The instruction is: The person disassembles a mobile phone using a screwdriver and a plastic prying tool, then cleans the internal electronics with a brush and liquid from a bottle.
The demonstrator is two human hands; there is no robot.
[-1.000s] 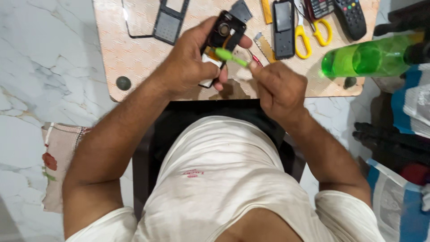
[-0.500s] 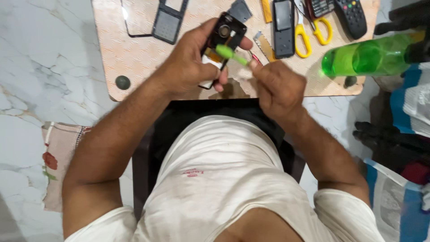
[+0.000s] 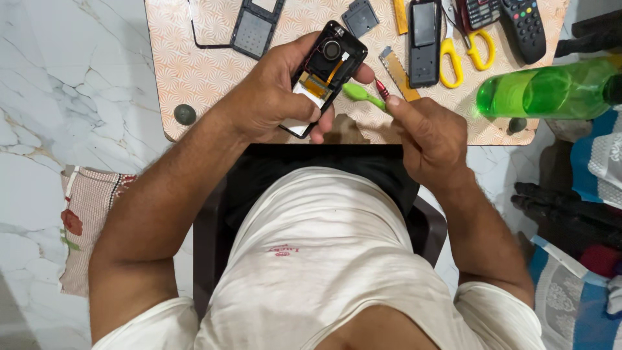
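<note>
Over a patterned peach counter [image 3: 194,71] on white marble floor [image 3: 58,97], the left hand [image 3: 272,104] grasps an opened phone [image 3: 324,74] — the right hand [image 3: 431,139] pinches a green pry tool [image 3: 359,95] touching its edge.

A small worktop [image 3: 194,71] with an orange and white leaf pattern stands on a white marble floor [image 3: 65,84]. Along its far edge lie a grey phone keypad frame [image 3: 254,29], a dark square cover [image 3: 360,17], a black phone body [image 3: 424,42], yellow-handled scissors [image 3: 463,48], a dark red keypad phone [image 3: 478,11] and a black remote [image 3: 525,27]. A green plastic bottle [image 3: 551,91] lies on its side at the right edge. A dark round knob [image 3: 184,114] sits near the left near corner.
</note>
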